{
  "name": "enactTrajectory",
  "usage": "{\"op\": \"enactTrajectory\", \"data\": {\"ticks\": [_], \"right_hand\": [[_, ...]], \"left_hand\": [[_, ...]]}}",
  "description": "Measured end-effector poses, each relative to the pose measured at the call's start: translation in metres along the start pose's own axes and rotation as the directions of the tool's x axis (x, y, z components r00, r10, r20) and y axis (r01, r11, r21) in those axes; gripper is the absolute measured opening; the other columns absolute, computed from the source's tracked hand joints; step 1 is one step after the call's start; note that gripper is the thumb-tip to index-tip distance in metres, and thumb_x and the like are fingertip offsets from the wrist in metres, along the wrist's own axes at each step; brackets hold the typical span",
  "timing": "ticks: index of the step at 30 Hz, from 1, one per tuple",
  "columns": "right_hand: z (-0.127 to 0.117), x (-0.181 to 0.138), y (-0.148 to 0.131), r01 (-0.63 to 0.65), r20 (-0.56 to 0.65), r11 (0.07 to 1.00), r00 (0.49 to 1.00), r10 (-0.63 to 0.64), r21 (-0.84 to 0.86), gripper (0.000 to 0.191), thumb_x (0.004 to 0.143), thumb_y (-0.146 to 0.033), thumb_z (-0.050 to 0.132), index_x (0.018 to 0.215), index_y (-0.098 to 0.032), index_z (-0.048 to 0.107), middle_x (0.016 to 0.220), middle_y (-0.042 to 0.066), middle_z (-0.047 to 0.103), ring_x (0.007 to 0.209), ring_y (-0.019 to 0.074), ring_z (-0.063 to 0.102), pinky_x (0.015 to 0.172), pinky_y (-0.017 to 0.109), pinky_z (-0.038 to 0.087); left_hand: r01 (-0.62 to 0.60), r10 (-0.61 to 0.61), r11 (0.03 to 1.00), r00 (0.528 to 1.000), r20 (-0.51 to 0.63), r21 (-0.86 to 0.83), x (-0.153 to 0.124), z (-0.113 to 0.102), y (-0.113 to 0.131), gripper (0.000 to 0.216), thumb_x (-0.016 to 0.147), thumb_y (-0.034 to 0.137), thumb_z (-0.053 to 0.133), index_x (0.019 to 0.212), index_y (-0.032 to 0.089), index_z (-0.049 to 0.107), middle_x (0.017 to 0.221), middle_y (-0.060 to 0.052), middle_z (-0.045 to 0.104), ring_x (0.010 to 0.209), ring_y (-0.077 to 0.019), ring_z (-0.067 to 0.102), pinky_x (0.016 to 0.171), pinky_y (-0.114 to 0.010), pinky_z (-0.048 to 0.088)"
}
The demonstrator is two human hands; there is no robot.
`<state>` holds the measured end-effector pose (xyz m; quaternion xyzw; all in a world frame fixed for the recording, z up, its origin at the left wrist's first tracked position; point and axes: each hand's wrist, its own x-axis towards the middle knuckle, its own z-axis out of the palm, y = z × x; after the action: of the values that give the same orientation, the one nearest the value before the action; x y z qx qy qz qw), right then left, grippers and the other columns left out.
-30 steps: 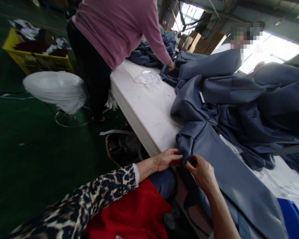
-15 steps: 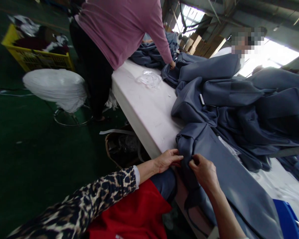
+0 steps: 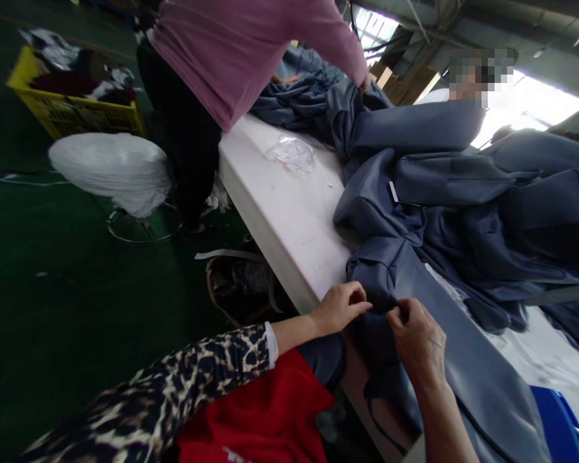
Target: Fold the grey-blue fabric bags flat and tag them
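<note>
A long blue-grey, leather-like bag (image 3: 477,350) lies along the table edge in front of me, with a boxy folded end and a dark seam or zipper along its side. My right hand (image 3: 419,337) is closed in a pinch on a fold of its near side. Just left of it, my left hand (image 3: 340,310) is beside the bag's end, thumb and forefinger curled nearly together. Whatever may be between those two fingertips is too small to make out. A thin dark strap (image 3: 379,418) dangles below the bag at the table's side.
The white table (image 3: 289,218) carries clear plastic (image 3: 293,153) and a heap of similar bags (image 3: 463,180). A person in a pink top (image 3: 236,58) handles material across it. On the floor stand a covered stool (image 3: 109,161), a yellow crate (image 3: 87,114) and an open container (image 3: 241,283).
My right hand has shifted right, pulling the fold of the bag with it. My left thumb and forefinger have curled together. The person in pink has reached farther right.
</note>
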<state>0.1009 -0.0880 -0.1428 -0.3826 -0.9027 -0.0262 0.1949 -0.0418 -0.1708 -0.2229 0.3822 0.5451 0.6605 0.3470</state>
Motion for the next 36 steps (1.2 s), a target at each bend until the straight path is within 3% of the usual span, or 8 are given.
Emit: {"op": "enactTrajectory", "data": {"ticks": [3, 10, 16, 21, 25, 28, 33, 36], "right_hand": [[0.003, 0.000, 0.001, -0.037, 0.012, 0.996, 0.999, 0.036, 0.087, 0.028, 0.080, -0.041, 0.043, 0.085, -0.020, 0.061, 0.077, 0.007, 0.067, 0.073, 0.0229, 0.062, 0.066, 0.031, 0.037], [0.025, 0.001, 0.009, -0.076, 0.025, 0.951, 0.997, 0.071, 0.299, 0.033, 0.080, -0.047, 0.049, 0.089, -0.019, 0.063, 0.083, 0.008, 0.068, 0.076, 0.0232, 0.063, 0.071, 0.035, 0.044], [0.057, -0.019, 0.018, -0.045, 0.067, 0.885, 0.998, 0.015, 0.463, 0.050, 0.077, -0.055, 0.064, 0.112, -0.020, 0.057, 0.094, 0.005, 0.063, 0.080, 0.0208, 0.059, 0.075, 0.035, 0.049], [0.078, -0.028, 0.013, 0.128, -0.018, 0.929, 0.991, -0.130, 0.346, 0.036, 0.085, -0.043, 0.056, 0.112, -0.020, 0.056, 0.097, 0.007, 0.057, 0.090, 0.0241, 0.055, 0.082, 0.041, 0.049], [0.069, -0.029, 0.010, 0.086, -0.010, 0.936, 0.996, -0.088, 0.340, 0.036, 0.086, -0.039, 0.057, 0.115, -0.019, 0.055, 0.099, 0.007, 0.057, 0.088, 0.0221, 0.056, 0.080, 0.038, 0.050], [0.063, -0.031, 0.010, 0.101, -0.018, 0.951, 0.995, -0.100, 0.291, 0.037, 0.089, -0.040, 0.056, 0.119, -0.020, 0.055, 0.102, 0.007, 0.057, 0.092, 0.0228, 0.056, 0.083, 0.039, 0.049], [0.071, -0.033, 0.006, 0.233, 0.169, 0.961, 0.952, -0.257, 0.149, 0.039, 0.093, -0.036, 0.049, 0.128, -0.020, 0.056, 0.110, 0.010, 0.057, 0.101, 0.0264, 0.053, 0.085, 0.041, 0.050], [0.070, -0.032, 0.009, 0.257, 0.152, 0.954, 0.948, -0.281, 0.156, 0.043, 0.093, -0.039, 0.050, 0.131, -0.021, 0.055, 0.110, 0.011, 0.057, 0.101, 0.0262, 0.053, 0.086, 0.041, 0.051]], "left_hand": [[0.085, -0.069, 0.990, 0.987, 0.142, -0.110, 0.012, 0.016, -0.009, 0.008, 0.080, 0.018, 0.058, 0.087, 0.015, 0.059, 0.073, 0.001, 0.063, 0.063, -0.0135, 0.061, 0.064, -0.026, 0.051], [0.135, -0.112, 0.965, 0.987, 0.114, -0.226, 0.041, 0.047, -0.025, 0.063, 0.061, 0.003, 0.064, 0.122, 0.015, 0.055, 0.122, -0.009, 0.064, 0.121, -0.0271, 0.054, 0.109, -0.041, 0.038], [0.341, -0.256, 0.885, 0.925, 0.282, -0.316, 0.047, 0.020, -0.030, 0.024, 0.073, 0.023, 0.057, 0.093, 0.012, 0.065, 0.088, -0.007, 0.069, 0.083, -0.0199, 0.065, 0.083, -0.036, 0.053], [0.438, -0.342, 0.824, 0.891, 0.299, -0.360, 0.046, 0.007, -0.030, 0.042, 0.084, 0.052, 0.045, 0.083, 0.014, 0.063, 0.077, -0.004, 0.066, 0.069, -0.0144, 0.060, 0.065, -0.026, 0.050], [0.413, -0.314, 0.837, 0.900, 0.304, -0.358, 0.046, 0.001, -0.021, 0.058, 0.081, 0.069, 0.050, 0.087, 0.013, 0.065, 0.082, -0.005, 0.068, 0.073, -0.0162, 0.063, 0.065, -0.027, 0.050], [0.329, -0.274, 0.884, 0.940, 0.202, -0.331, 0.053, -0.007, -0.018, 0.054, 0.076, 0.068, 0.061, 0.087, 0.014, 0.064, 0.081, -0.004, 0.068, 0.075, -0.0153, 0.063, 0.068, -0.027, 0.050], [0.331, -0.306, 0.912, 0.942, 0.137, -0.242, 0.073, -0.012, -0.023, 0.053, 0.077, 0.066, 0.060, 0.078, 0.013, 0.063, 0.065, -0.002, 0.062, 0.059, -0.0143, 0.058, 0.059, -0.028, 0.047], [0.294, -0.282, 0.942, 0.955, 0.096, -0.163, 0.086, -0.008, -0.026, 0.037, 0.063, 0.045, 0.080, 0.070, 0.013, 0.064, 0.059, 0.002, 0.058, 0.058, -0.0125, 0.054, 0.059, -0.025, 0.045]]}}
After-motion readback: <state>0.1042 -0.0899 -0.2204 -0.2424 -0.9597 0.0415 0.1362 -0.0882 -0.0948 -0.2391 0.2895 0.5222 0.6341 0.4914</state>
